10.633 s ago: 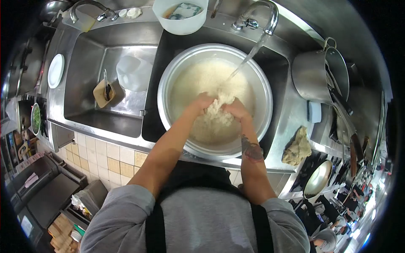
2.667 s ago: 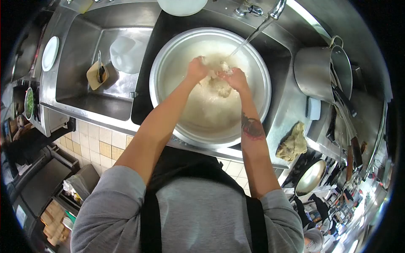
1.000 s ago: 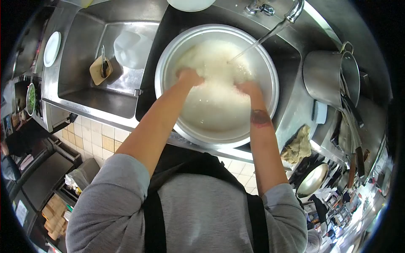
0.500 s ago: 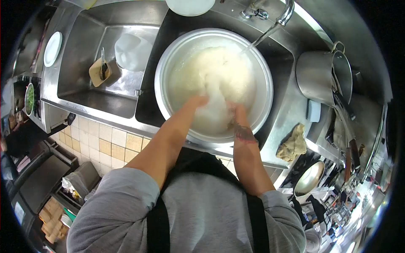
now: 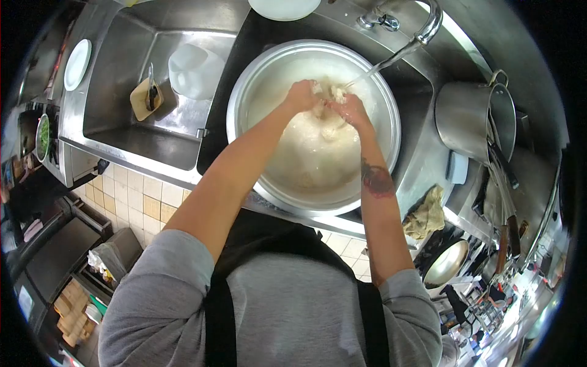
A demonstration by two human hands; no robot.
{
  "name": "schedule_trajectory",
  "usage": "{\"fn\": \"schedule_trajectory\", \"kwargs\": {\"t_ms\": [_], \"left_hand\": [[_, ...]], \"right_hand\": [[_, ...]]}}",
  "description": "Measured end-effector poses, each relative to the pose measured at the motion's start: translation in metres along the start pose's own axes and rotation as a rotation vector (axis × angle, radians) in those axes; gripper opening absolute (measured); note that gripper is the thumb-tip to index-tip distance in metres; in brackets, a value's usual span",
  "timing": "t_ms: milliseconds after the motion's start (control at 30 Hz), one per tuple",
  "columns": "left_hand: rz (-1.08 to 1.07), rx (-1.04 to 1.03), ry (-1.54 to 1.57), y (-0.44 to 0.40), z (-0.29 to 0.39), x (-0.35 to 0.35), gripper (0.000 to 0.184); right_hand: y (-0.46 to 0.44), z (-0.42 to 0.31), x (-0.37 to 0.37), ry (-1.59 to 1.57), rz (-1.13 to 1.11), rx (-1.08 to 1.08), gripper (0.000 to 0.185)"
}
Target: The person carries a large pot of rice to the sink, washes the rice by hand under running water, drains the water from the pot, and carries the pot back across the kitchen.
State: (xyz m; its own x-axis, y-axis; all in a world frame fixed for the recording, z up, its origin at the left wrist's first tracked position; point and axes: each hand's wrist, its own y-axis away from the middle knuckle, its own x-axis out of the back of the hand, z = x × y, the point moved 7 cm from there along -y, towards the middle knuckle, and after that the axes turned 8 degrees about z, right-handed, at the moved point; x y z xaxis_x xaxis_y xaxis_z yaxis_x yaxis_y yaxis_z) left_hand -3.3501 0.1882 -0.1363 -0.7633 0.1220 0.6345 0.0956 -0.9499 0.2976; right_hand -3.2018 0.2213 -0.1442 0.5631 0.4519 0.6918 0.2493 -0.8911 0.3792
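A large round metal bowl (image 5: 236, 110) stands in the right sink basin, holding cloudy white water and wet white rice (image 5: 333, 131). Near the bowl's far side, my left hand (image 5: 302, 96) is closed with clumps of rice at its fingers. My right hand (image 5: 350, 110) is curled close beside it, also closed around rice. Water runs from the faucet (image 5: 422, 38) into the bowl right by my right hand. Some of my fingertips are hidden by the rice and splashing water.
In the left basin are a translucent plastic jug (image 5: 195, 70) and a tan container (image 5: 145, 101) with a utensil in it. To the right stand a tall steel pot (image 5: 465, 119), a sponge (image 5: 457, 167) and a crumpled cloth (image 5: 424, 214). A white plate (image 5: 77, 65) lies at left.
Both hands have moved from the near middle of the bowl, where they were in the water, to its far side under the running water, and now have rice in them.
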Motion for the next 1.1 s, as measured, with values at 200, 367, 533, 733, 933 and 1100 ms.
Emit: {"fn": "schedule_trajectory", "kwargs": {"t_ms": [200, 367, 533, 733, 933, 1100], "left_hand": [[0.066, -0.174, -0.31, -0.002, -0.076, -0.042, 0.034], [0.169, 0.675, -0.17, 0.057, -0.08, -0.052, 0.069], [-0.011, 0.797, 0.689, 0.076, -0.063, -0.116, 0.078], [-0.197, 0.668, 1.053, 0.083, -0.02, -0.081, 0.061], [0.019, 0.404, 0.287, 0.06, 0.001, -0.024, 0.054], [0.032, 0.185, -0.034, 0.026, 0.005, -0.016, 0.044]], "right_hand": [[0.003, 0.043, -0.001, 0.102, 0.14, 0.213, 0.07], [0.041, 0.107, -0.048, -0.324, 0.204, -0.233, 0.069], [0.082, 0.062, -0.064, -0.85, -0.009, -0.442, 0.062], [0.089, 0.015, -0.031, -0.945, -0.155, -0.353, 0.06], [0.072, -0.013, 0.001, -0.895, 0.052, -0.08, 0.052], [0.029, -0.011, 0.011, -0.157, -0.079, -0.112, 0.047]]}}
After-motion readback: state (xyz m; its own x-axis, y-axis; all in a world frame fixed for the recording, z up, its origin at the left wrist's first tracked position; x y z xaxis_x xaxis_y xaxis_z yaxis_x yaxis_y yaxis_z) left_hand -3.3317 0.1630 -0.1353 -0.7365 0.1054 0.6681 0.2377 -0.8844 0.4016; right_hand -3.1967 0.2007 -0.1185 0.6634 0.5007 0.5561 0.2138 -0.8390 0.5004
